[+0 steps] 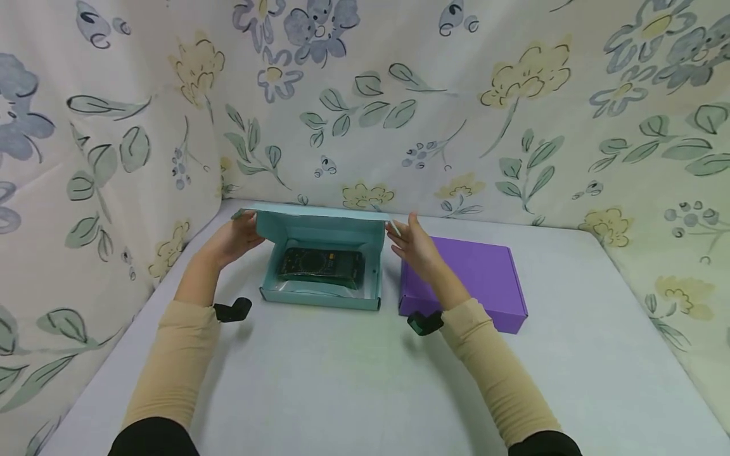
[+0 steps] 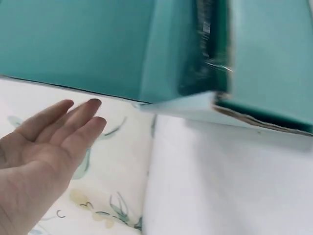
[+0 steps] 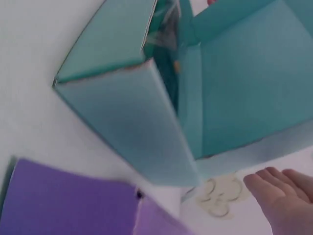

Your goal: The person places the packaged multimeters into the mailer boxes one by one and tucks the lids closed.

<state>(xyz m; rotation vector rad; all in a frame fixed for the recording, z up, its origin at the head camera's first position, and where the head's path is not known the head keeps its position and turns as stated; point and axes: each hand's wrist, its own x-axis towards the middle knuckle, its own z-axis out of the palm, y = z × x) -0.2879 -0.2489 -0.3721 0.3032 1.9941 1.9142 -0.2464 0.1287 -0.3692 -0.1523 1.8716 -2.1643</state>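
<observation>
A teal cardboard box (image 1: pixel 320 303) stands on the white table with its lid (image 1: pixel 322 214) raised at the back. Inside lies a dark, flat item (image 1: pixel 322 266) in clear plastic wrap, with a ring-like marking on its face. My left hand (image 1: pixel 234 239) is at the lid's left end; in the left wrist view its fingers (image 2: pixel 80 132) are nearly straight, close to the lid's edge. On the other end, my right hand (image 1: pixel 419 250) has its fingers extended beside the lid. The right wrist view shows those fingers (image 3: pixel 276 188) just below the lid's side flap.
A closed purple box (image 1: pixel 473 269) lies right of the teal box, partly under my right forearm in the head view. Flower-patterned cloth (image 1: pixel 365 114) hangs behind the white table (image 1: pixel 319 386) and along its sides.
</observation>
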